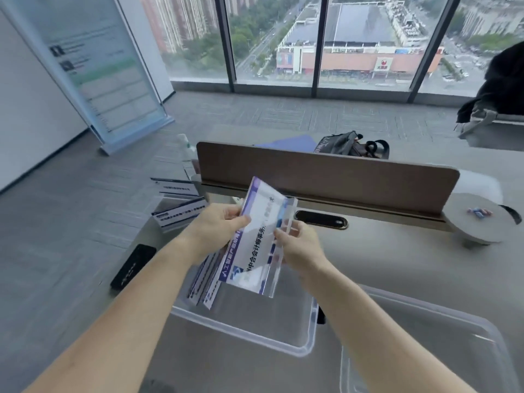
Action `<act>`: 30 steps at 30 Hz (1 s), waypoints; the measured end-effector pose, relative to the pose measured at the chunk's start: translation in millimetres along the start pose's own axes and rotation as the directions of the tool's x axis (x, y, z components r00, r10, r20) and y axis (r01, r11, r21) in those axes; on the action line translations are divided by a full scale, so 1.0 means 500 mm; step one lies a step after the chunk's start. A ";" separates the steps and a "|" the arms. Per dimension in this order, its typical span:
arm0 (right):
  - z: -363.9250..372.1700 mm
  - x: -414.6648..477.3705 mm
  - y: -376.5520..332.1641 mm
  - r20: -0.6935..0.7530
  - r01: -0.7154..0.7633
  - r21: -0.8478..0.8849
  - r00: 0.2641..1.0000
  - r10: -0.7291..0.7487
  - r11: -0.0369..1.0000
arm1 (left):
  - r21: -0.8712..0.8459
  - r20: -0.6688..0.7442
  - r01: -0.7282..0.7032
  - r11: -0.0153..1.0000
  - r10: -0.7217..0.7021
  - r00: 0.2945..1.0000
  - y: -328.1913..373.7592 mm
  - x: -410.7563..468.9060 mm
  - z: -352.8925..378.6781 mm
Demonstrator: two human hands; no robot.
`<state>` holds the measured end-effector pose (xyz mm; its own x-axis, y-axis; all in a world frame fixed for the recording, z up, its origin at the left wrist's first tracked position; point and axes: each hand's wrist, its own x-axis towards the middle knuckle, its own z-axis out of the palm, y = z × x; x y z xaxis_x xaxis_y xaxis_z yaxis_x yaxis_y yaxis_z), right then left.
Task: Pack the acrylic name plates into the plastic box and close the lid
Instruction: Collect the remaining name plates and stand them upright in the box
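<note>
held name plate [259,239]: clear acrylic, white insert with a purple-blue border and black characters
name plates in the box [202,282]: purple and white edges, standing at the box's left side
plastic box [307,348]: clear, colourless, with a whitish rim
lid [465,330]: the same clear, colourless plastic, near the tabletop's right front corner
name plates on the tabletop [177,214]: white faces, dark navy bands, at the left edge
phone [133,266]: black, at the left edge
tabletop [397,251]: plain light grey
divider panel [326,180]: matte brown, along the far edge
round stand [479,218]: light grey, at the right edge
</note>
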<state>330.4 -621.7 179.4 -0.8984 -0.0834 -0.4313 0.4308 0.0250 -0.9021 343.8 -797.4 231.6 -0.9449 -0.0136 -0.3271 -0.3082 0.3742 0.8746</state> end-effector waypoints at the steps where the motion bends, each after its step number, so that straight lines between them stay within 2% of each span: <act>1: 0.018 0.008 0.011 -0.002 -0.025 0.001 1.000 0.025 1.000 | -0.014 0.031 0.041 0.999 -0.040 0.999 -0.021 0.008 -0.015; 4: 0.074 0.042 0.054 -0.010 -0.112 0.012 0.994 0.112 0.994 | -0.013 0.110 0.154 0.988 -0.152 0.982 -0.076 0.031 -0.055; 9: 0.156 0.093 0.135 -0.066 -0.247 0.045 0.966 0.250 0.968 | 0.007 0.204 0.256 0.967 -0.252 0.946 -0.178 0.085 -0.097; 15: 0.203 0.166 0.268 -0.119 -0.412 0.121 0.897 0.425 0.903 | 0.188 0.338 0.261 0.947 -0.312 0.888 -0.286 0.149 -0.055; 22: 0.220 0.240 0.388 -0.158 -0.491 0.057 0.856 0.493 0.869 | 0.381 0.238 0.219 0.898 -0.324 0.916 -0.417 0.214 0.034; 24: 0.225 0.250 0.397 -0.165 -0.494 -0.011 0.858 0.486 0.869 | 0.436 0.192 0.205 0.876 -0.313 0.930 -0.439 0.218 0.053; 30: 0.243 0.274 0.394 -0.168 -0.504 -0.075 0.857 0.487 0.861 | 0.545 0.080 0.187 0.817 -0.273 0.959 -0.450 0.227 0.074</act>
<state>302.5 -749.1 -55.7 -0.5748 0.1081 -0.8111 0.8167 0.1380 -0.5603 309.8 -848.9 -15.8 -0.8128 -0.0406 -0.5811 -0.3681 0.8089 0.4584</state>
